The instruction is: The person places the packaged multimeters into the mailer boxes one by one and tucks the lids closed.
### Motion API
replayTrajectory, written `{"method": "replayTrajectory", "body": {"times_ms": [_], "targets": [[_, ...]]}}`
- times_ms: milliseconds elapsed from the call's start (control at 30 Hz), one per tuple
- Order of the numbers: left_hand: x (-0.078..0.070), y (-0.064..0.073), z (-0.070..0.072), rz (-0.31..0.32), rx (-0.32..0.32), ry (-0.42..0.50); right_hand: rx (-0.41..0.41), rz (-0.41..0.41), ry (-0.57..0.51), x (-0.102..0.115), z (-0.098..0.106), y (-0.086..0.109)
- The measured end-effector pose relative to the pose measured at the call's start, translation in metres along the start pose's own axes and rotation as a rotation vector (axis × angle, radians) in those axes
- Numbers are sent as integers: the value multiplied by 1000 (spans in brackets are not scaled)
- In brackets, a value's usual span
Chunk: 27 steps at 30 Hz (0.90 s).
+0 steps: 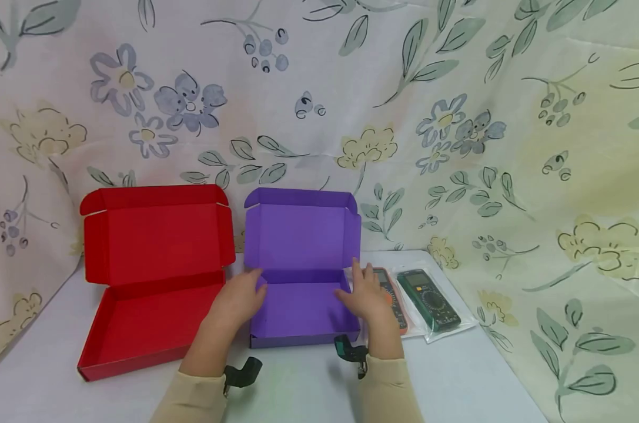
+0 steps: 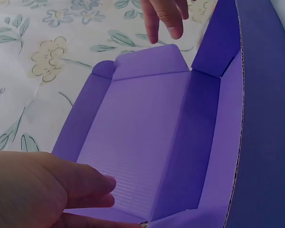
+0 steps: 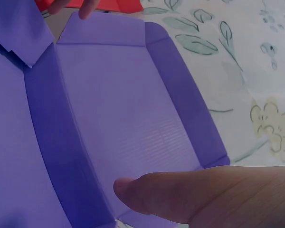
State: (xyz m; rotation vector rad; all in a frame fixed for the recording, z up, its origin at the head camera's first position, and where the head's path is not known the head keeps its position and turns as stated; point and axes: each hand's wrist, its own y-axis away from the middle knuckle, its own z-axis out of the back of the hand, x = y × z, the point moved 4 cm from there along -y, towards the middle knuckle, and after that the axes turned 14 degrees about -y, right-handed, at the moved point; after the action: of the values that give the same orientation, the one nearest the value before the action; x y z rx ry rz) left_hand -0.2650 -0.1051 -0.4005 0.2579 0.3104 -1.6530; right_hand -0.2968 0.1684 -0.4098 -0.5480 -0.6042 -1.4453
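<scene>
A purple cardboard box point(image 1: 303, 308) lies with its lid point(image 1: 302, 235) raised behind it and nothing inside. At its left side is my left hand point(image 1: 237, 298), fingers extended near the back left corner where lid and box meet. My right hand point(image 1: 369, 296) is at the opposite side, fingers spread and thumb reaching over the right wall. In the left wrist view, the left thumb point(image 2: 92, 183) overlaps the lid. The right wrist view has the right thumb point(image 3: 133, 190) in front of the lid, close to the fold.
To the left, a larger red box point(image 1: 155, 329) also lies with its lid raised. Right of the purple box are a red multimeter point(image 1: 395, 296), partly behind the right hand, and a dark green multimeter point(image 1: 430, 299), both in clear bags. Floral cloth point(image 1: 319, 147) hangs behind the white table point(image 1: 293, 388).
</scene>
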Motion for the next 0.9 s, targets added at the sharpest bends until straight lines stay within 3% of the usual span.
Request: {"method": "replayTrajectory", "body": {"times_ms": [900], "targets": [[4, -2, -7, -14, 61, -43, -13, -28, -37, -8, 6, -1]]}}
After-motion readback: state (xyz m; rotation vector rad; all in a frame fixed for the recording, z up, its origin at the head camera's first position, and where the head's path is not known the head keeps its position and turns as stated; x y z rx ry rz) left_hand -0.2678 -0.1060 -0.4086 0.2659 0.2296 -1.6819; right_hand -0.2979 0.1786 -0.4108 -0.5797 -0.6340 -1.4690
